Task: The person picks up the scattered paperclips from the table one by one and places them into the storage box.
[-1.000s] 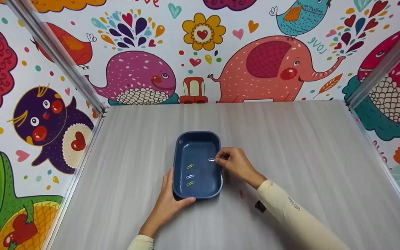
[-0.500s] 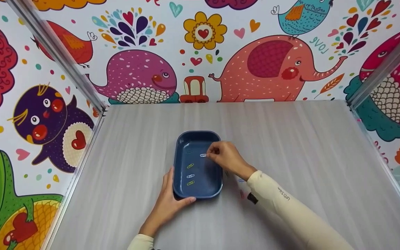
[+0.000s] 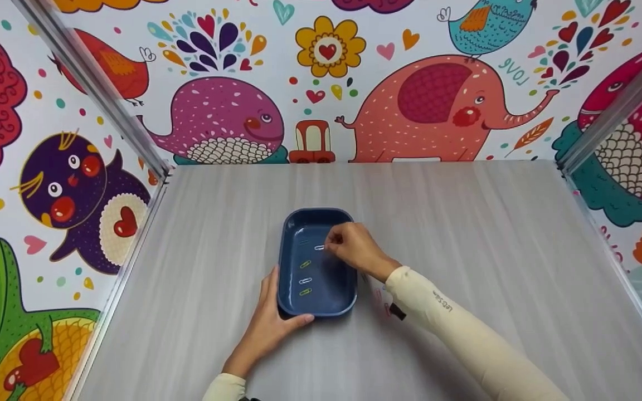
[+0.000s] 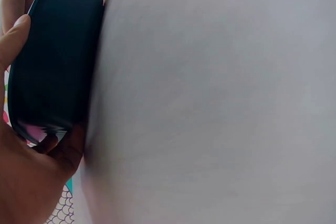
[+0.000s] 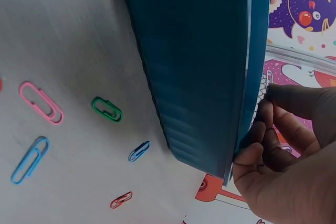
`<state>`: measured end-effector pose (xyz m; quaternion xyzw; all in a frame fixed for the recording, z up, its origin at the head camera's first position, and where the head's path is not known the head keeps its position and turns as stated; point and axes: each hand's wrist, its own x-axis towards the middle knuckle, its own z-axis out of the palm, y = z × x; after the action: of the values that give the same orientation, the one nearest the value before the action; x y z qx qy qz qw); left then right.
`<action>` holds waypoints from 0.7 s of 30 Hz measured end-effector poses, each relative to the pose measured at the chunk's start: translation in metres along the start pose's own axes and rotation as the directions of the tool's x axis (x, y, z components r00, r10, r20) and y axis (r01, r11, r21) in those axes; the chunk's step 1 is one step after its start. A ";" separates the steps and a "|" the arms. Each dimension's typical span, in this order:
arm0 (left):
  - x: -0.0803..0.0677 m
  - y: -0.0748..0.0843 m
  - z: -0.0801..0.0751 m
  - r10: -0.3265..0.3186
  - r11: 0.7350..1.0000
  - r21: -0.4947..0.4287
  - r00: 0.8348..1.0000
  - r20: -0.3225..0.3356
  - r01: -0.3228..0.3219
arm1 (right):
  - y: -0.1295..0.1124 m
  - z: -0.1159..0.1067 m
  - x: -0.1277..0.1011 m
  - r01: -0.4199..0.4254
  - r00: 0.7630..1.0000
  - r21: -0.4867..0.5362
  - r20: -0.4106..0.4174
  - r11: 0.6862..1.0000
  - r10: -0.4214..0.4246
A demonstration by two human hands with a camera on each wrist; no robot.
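— Brightly printed walls [image 3: 385, 30] around a pale tabletop [image 3: 443, 200]. Where's everything?

— Blue tray [image 3: 329, 289] in the middle. Two yellow clips [image 3: 305, 264], a white clip [image 3: 305, 281] and a dark clip [image 3: 303, 242] lie inside; loose clips [image 5: 41, 102] lie right of it.

— And the hands?

— The right hand [image 3: 360, 252] pinches a second white clip [image 3: 319, 247] over the tray; whether that clip touches bottom, I can't tell. The left hand [image 3: 268, 323] holds the near left corner, thumb on the near side.

— What might go wrong?

— A slack pinch could drop something so thin askew. The lower fingers curl close by the tray's edge, so a low sweep might jog it.

— Right arm's pose?

— Its sleeve [image 3: 466, 328] slants in from near right, fingertips pointing left.
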<state>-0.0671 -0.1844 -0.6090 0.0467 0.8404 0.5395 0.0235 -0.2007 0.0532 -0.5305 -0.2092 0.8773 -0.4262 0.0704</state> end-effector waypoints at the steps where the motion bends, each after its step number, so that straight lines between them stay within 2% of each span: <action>1: 0.000 0.000 0.000 0.002 1.000 -0.001 1.000 -0.001 -0.002 | -0.001 0.001 0.002 -0.003 1.000 -0.006 0.006 1.000 0.003; 9: -0.001 -0.002 0.000 -0.003 1.000 -0.003 1.000 -0.003 0.003 | -0.003 0.011 0.016 0.037 0.999 -0.066 0.036 0.997 -0.035; 21: 0.000 -0.001 0.000 0.022 1.000 0.004 1.000 -0.004 -0.022 | -0.004 0.020 0.029 0.041 0.998 -0.046 0.042 0.998 -0.040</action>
<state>-0.0672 -0.1851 -0.6099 0.0548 0.8410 0.5380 0.0157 -0.2195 0.0250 -0.5385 -0.2372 0.8810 -0.4025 0.0749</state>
